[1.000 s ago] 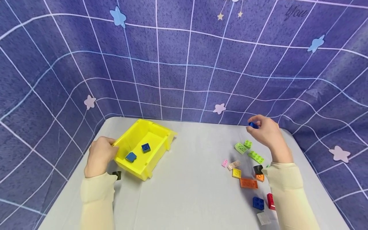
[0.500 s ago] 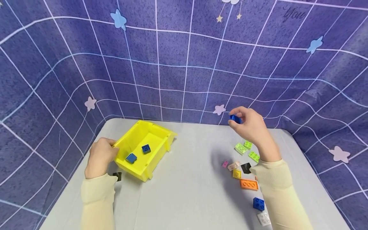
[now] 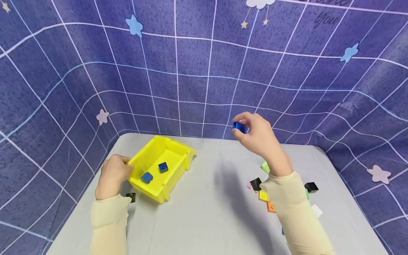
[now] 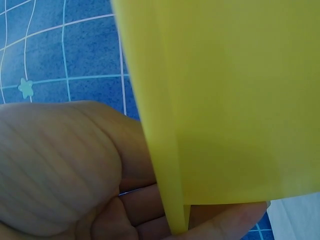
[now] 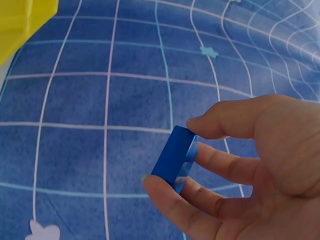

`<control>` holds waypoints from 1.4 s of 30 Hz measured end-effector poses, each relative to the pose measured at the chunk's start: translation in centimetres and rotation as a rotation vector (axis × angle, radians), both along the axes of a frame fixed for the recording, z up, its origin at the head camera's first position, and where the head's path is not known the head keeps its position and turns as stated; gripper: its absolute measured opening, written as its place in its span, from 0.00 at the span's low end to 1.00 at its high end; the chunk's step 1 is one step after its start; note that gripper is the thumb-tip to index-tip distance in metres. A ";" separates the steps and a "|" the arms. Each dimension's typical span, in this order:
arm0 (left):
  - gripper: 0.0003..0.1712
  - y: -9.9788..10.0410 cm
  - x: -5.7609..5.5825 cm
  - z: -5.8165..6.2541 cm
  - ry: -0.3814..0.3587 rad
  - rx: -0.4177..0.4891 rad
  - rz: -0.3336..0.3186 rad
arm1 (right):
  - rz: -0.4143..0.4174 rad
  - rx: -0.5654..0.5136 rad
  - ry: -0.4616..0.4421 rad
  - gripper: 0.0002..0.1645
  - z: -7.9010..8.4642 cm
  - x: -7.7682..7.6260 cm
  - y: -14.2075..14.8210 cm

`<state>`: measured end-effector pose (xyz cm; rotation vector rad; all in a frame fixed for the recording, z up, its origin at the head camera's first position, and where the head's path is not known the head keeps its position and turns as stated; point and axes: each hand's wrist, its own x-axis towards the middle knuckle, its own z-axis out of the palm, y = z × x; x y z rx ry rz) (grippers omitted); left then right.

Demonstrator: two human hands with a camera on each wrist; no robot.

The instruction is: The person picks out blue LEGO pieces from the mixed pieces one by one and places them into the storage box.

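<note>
My right hand (image 3: 258, 136) pinches a blue toy brick (image 5: 172, 155) between thumb and fingertips, raised above the table right of centre. In the right wrist view the brick's studs face toward the palm. At the left, my left hand (image 3: 113, 173) grips the near left rim of a yellow bin (image 3: 176, 177), fingers curled over its wall. The left wrist view shows the bin's wall (image 4: 240, 100) filling much of the frame, with the fingers around its edge. Two blue bricks, one nearer (image 3: 147, 177) and one farther (image 3: 163, 167), lie inside the bin.
Beneath and around the right forearm lie loose bricks: a yellow one (image 3: 263, 195), an orange one (image 3: 271, 207), a lime one (image 3: 265, 167), a white one (image 3: 317, 211) and a black one (image 3: 311, 187). A patterned blue curtain (image 3: 191, 88) hangs behind the grey-white table (image 3: 191, 226).
My right hand has carried the blue brick leftward and up, away from the loose bricks and toward the bin. The left hand keeps its grip on the bin, which stays in place.
</note>
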<state>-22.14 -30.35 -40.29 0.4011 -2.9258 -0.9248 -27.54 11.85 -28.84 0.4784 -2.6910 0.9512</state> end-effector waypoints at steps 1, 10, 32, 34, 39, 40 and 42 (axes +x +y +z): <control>0.25 0.0 0.0 0.0 0.001 0.000 -0.001 | 0.003 -0.003 -0.001 0.20 0.0 0.0 -0.3; 0.25 0.0 -0.1 -0.1 0.011 0.004 0.001 | 0.045 -0.025 0.008 0.19 0.2 0.0 -2.9; 0.23 0.0 0.0 0.0 0.021 -0.002 0.002 | 0.148 0.029 0.068 0.20 1.8 0.3 -10.1; 0.23 0.0 -0.1 0.0 0.013 0.003 0.003 | 0.157 0.036 0.059 0.20 1.6 0.4 -10.8; 0.23 0.0 0.0 -0.1 0.006 0.008 0.010 | 0.200 0.054 0.037 0.20 1.3 0.7 -12.5; 0.23 0.0 0.0 -0.1 0.006 0.007 0.010 | 0.210 0.059 0.031 0.20 1.3 0.7 -12.8; 0.24 -0.1 0.1 -0.2 0.010 0.003 0.008 | 0.225 0.065 0.023 0.20 1.1 0.9 -13.3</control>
